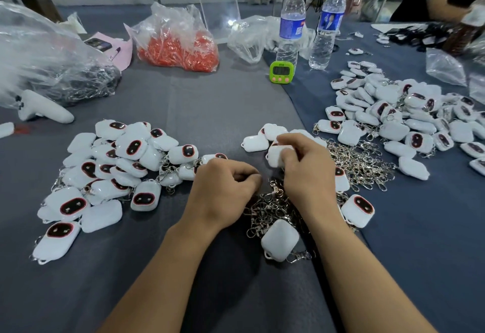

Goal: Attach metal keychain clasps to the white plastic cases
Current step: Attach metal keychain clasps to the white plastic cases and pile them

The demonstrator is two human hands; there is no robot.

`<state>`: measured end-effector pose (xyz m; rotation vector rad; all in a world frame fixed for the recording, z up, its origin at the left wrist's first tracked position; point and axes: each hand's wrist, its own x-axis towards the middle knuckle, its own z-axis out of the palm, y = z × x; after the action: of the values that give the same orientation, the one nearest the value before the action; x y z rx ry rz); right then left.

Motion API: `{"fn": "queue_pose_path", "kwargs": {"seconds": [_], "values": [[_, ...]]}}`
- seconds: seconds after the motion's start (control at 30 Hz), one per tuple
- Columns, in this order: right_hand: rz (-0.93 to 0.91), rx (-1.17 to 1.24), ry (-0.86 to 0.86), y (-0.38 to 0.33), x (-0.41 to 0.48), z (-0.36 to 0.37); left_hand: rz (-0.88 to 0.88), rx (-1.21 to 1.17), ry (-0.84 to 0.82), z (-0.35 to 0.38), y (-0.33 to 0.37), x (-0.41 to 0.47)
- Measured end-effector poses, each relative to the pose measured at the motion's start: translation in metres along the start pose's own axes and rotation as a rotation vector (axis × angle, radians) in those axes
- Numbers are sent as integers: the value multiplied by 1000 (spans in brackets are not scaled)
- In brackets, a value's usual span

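My right hand [305,172] grips a white plastic case [276,158] just above the table. My left hand [225,188] sits beside it with fingers curled; whether it pinches a clasp is hidden. Between and under the hands lies a heap of metal keychain clasps [273,209], spreading right to a second clasp heap [362,162]. A case with a clasp on it [279,240] lies near my right forearm. A pile of cases with clasps [110,172] is at the left. A few loose cases [256,143] lie beyond my right hand.
A big pile of cases [409,122] covers the right side. A green timer [280,72], two water bottles [290,25], a bag of orange parts [178,49] and a large plastic bag [52,64] stand behind. Another person's arm [443,7] is far right.
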<state>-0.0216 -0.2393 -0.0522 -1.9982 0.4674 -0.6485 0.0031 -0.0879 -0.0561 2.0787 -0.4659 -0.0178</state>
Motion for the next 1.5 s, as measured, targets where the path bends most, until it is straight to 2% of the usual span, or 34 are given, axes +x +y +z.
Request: {"fn": "queue_pose_path", "kwargs": {"seconds": [0.07,0.2,0.33,0.4,0.53,0.7,0.83,0.97,1.03,1.13,1.17,1.33,1.5], "values": [[71,173,23,1,-1,-4,-65,-112,58,1,0,3],[225,525,-66,-5,-8,-4,-183,-349,117,-1,0,6],[311,801,-269,-5,-13,-8,-151,-370,109,-1,0,6],[254,725,-336,-6,-17,-8,-133,-398,115,0,1,6],[117,351,-350,-11,-23,-6,-115,-464,132,0,3,6],[18,127,-363,-13,-22,-5,-146,-633,108,-4,8,7],[80,167,-355,-14,-21,-3,-121,-639,153,-7,8,6],[16,73,-199,-9,-19,-4,-89,-273,287,-5,2,5],[51,147,-118,-8,-18,-4,-80,-191,318,-4,3,3],[174,425,-188,-11,-19,-2,-72,-244,275,-3,5,2],[185,450,-226,-11,-19,0,-76,-287,249,-3,6,3],[81,290,-259,-6,-19,2,-82,-427,152,-3,6,4],[48,286,-209,-7,-19,0,-23,-376,189,-1,4,3]]}}
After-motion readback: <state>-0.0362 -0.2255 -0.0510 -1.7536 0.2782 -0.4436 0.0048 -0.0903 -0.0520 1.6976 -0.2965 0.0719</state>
